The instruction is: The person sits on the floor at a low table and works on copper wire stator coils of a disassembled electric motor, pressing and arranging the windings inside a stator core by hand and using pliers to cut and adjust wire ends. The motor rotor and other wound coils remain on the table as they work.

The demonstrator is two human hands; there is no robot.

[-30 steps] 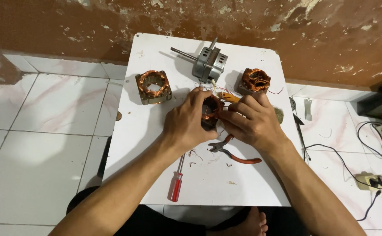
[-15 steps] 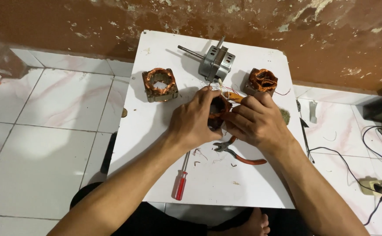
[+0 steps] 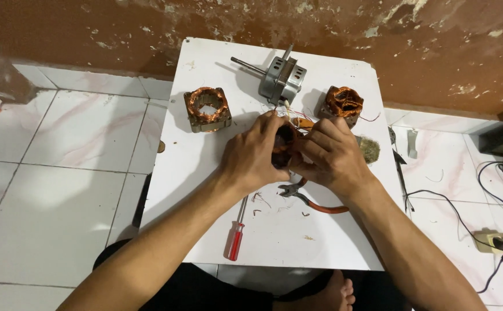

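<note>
Both hands are up over the middle of the white counter point(image 3: 205, 230), working close together on one small part. The left hand point(image 3: 254, 158) has its fingers wrapped shut around a copper coil point(image 3: 283, 144), and the right hand point(image 3: 332, 158) pinches the same piece from the other side, fingertips closed on its edge. To my eye this is fiddly winding work, so a firm cradle from the left and light, small pulls from the right seem the way to do it well, with the thin wires kept from snagging.

Starting near the front edge: a red-handled screwdriver point(image 3: 235, 233) lies pointing away from the person, just below the left wrist. Beside it, under the right wrist, sit orange-handled cutters point(image 3: 309, 198), and wire snippings point(image 3: 260, 201) are scattered between the two tools.

Now the held piece itself: dark in the middle, with orange-brown copper showing between the fingers, mostly hidden by both hands. Thin red and white wires trail from it toward the far side.

Further back, near the left edge, a square copper-wound stator point(image 3: 207, 108) rests flat. Near the right edge sits a second stator point(image 3: 342, 103), and a grey tuft of fluff point(image 3: 369, 150) lies close to the right hand. At the far edge, a grey metal motor housing point(image 3: 282, 78) with a long shaft lies on its side.
</note>
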